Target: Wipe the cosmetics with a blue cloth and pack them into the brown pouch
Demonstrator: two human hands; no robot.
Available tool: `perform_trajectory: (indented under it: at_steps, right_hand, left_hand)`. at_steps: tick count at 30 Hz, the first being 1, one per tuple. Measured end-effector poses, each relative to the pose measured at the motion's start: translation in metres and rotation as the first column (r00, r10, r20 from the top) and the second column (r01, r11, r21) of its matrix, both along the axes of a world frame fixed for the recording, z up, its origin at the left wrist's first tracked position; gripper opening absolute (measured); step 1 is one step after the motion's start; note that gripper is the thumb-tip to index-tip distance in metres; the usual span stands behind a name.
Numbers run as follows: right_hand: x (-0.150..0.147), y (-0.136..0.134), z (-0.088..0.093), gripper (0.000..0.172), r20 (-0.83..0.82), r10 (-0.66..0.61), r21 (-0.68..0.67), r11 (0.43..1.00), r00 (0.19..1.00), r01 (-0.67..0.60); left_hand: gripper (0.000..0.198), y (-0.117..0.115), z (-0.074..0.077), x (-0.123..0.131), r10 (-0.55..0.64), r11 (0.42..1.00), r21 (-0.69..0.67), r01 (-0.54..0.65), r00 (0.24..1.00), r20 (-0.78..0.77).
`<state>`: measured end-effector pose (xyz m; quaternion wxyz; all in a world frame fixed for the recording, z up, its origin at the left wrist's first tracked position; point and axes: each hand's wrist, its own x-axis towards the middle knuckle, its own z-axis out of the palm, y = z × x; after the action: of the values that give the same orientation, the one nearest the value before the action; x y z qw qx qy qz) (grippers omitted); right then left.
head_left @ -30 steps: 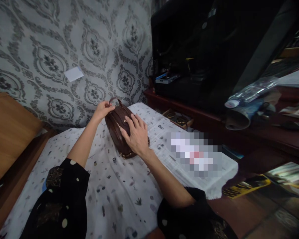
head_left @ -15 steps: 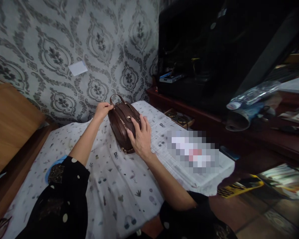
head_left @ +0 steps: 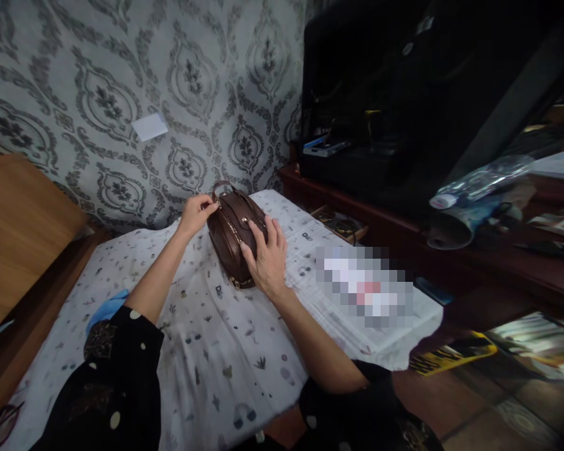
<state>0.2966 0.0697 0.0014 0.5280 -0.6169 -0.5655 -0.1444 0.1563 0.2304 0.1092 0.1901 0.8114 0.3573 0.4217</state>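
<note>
A brown leather handbag point(head_left: 230, 241) with gold zippers and a short top handle point(head_left: 224, 183) lies on the printed white cloth point(head_left: 216, 351). At the bag's far left end, my left hand point(head_left: 196, 215) is closed in a pinch on the end of a zipper; the pull itself is too small to make out. My right hand point(head_left: 267, 255) lies over the bag's right side with its fingers spread, thumb near the zipper line and fingertips by a gold stud.
To the right, a dark television point(head_left: 380, 94) stands on a reddish-brown cabinet point(head_left: 291, 178) with a small open drawer point(head_left: 357, 235). A clear plastic bottle point(head_left: 484, 178) lies there too. A wooden board point(head_left: 23, 232) is at left; a blue item point(head_left: 106, 307) lies behind my left sleeve.
The view has shifted slightly. My left hand still pinches at the bag's far end, with its fingers a little more bent; my right hand stays on the bag.
</note>
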Motion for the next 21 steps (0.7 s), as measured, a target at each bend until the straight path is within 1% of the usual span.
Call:
perform_trajectory:
  at_steps: [3, 5, 7, 8, 10, 12, 15, 16, 18, 21]
  right_hand:
    - [0.002, 0.001, -0.002, 0.048, -0.049, 0.038, 0.029, 0.999, 0.998, -0.037]
    - [0.003, 0.002, -0.004, 0.048, -0.092, 0.061, 0.062, 0.997, 0.994, -0.056]
    - [0.004, 0.003, -0.006, 0.045, -0.114, 0.070, 0.099, 0.993, 0.991, -0.059]
    - [0.005, 0.003, -0.006, 0.044, -0.116, 0.072, 0.113, 0.992, 0.991, -0.059]
    - [0.005, 0.003, -0.007, 0.042, -0.109, 0.075, 0.126, 0.990, 0.991, -0.061]
    - [0.006, 0.003, -0.006, 0.041, -0.094, 0.078, 0.128, 0.990, 0.993, -0.065]
    - [0.008, 0.001, -0.005, 0.039, -0.073, 0.076, 0.128, 0.990, 0.994, -0.066]
    - [0.008, 0.001, -0.004, 0.038, -0.069, 0.076, 0.127, 0.990, 0.995, -0.066]
    - [0.009, 0.000, -0.003, 0.038, -0.065, 0.079, 0.119, 0.990, 0.995, -0.071]
    - [0.011, -0.001, -0.001, 0.038, -0.054, 0.090, 0.093, 0.992, 0.994, -0.085]
  left_hand:
    - [0.021, 0.001, 0.000, -0.001, -0.008, 0.999, -0.051, 0.008, 1.000, 0.001]
    - [0.019, 0.005, 0.001, 0.003, 0.005, 0.997, -0.081, -0.004, 1.000, 0.005]
    - [0.013, 0.010, 0.004, 0.013, 0.020, 0.993, -0.119, -0.016, 0.999, 0.032]
    - [0.016, 0.012, 0.006, 0.019, 0.024, 0.988, -0.153, -0.015, 0.998, 0.058]
    - [0.030, 0.016, 0.011, 0.033, 0.027, 0.973, -0.232, 0.001, 0.993, 0.117]
    - [0.034, 0.019, 0.016, 0.045, 0.012, 0.958, -0.284, 0.032, 0.988, 0.151]
    - [0.025, 0.022, 0.020, 0.059, -0.042, 0.954, -0.291, 0.074, 0.993, 0.112]
    - [0.023, 0.023, 0.021, 0.063, -0.045, 0.958, -0.281, 0.066, 0.996, 0.081]
    - [0.021, 0.024, 0.022, 0.068, 0.004, 0.967, -0.256, 0.004, 0.999, 0.032]
    - [0.021, 0.026, 0.022, 0.075, 0.091, 0.962, -0.260, -0.080, 0.995, 0.030]
